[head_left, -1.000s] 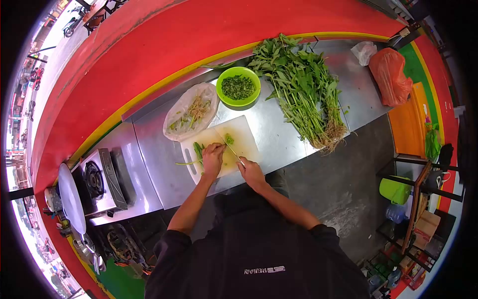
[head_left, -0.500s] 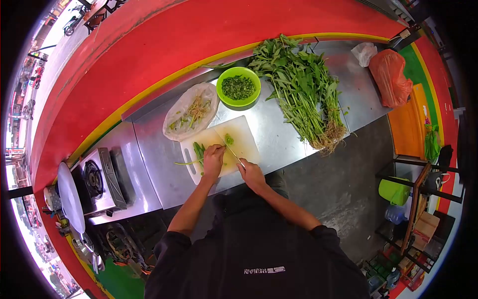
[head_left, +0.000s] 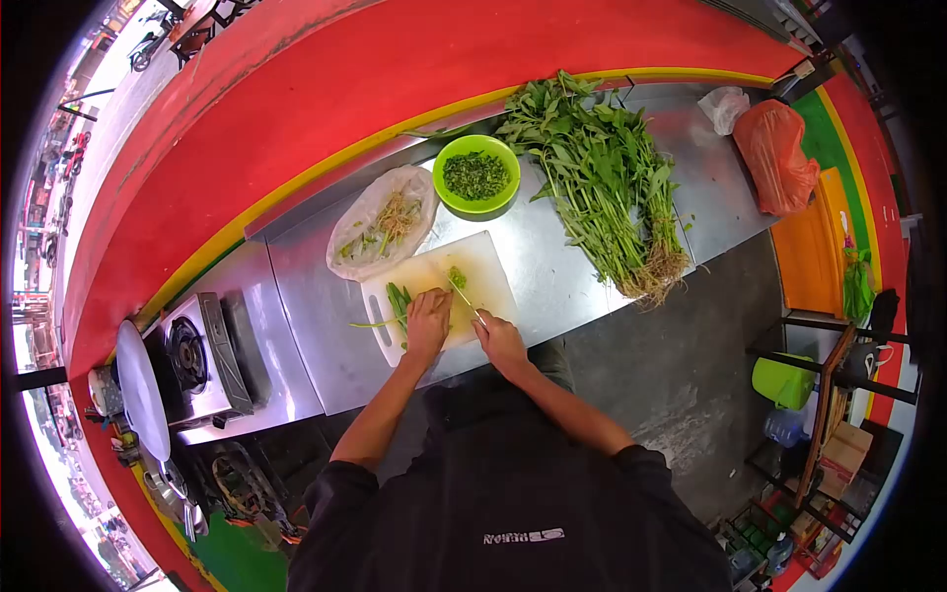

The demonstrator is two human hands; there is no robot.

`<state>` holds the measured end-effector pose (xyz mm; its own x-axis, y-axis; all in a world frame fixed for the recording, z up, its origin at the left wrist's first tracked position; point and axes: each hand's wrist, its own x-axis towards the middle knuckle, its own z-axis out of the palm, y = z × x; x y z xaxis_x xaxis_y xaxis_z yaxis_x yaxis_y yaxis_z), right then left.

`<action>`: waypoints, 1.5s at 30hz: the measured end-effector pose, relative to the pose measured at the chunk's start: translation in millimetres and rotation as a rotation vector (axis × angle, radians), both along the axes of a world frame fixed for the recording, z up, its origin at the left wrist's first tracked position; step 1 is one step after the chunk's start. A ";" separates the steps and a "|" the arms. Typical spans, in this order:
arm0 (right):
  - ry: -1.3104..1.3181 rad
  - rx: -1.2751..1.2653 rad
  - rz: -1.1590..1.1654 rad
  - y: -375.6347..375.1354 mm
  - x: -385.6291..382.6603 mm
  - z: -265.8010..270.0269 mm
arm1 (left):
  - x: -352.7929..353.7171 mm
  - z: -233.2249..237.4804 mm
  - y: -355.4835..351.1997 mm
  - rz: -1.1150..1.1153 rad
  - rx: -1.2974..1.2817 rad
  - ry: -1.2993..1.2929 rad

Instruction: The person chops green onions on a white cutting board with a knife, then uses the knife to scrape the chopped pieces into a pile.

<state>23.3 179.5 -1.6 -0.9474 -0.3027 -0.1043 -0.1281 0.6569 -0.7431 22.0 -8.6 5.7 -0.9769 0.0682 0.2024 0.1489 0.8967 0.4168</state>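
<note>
On the white cutting board [head_left: 488,259], my left hand [head_left: 428,321] presses down on green stalks [head_left: 398,299], its fingers together around them. My right hand [head_left: 499,338] grips a knife [head_left: 468,300] whose blade points up and left across the board. A small pile of chopped greens [head_left: 457,277] lies at the blade's tip. Behind the board stands a lime green bowl [head_left: 509,202] with chopped greens in it. A clear plastic bag [head_left: 347,259] holding roots and trimmings is at the board's upper left.
Leafy greens with roots [head_left: 602,178] lie on the steel counter [head_left: 296,326] to the right. Farther right sit a red plastic bag [head_left: 774,158] and a small white bag [head_left: 723,107]. At the left are a gas stove [head_left: 212,355] and a large pan lid [head_left: 143,390].
My left hand has shifted slightly right and its fingers look flatter over the stalks. The whole view has moved a few pixels. The right hand still holds the knife.
</note>
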 end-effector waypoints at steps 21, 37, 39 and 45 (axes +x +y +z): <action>-0.026 0.135 0.070 2.2 7.0 10.7 | 5.9 -4.5 -2.3 -0.064 -0.109 0.018; -0.061 -0.228 0.030 14.6 -1.8 3.5 | 2.3 -1.3 9.1 -0.041 -0.314 -0.006; -0.091 -0.299 0.018 18.4 -3.4 0.4 | 3.4 -1.2 10.6 0.001 -0.260 -0.029; -0.163 -0.231 0.024 29.0 -3.8 29.5 | 8.4 17.1 14.4 0.087 0.037 -0.102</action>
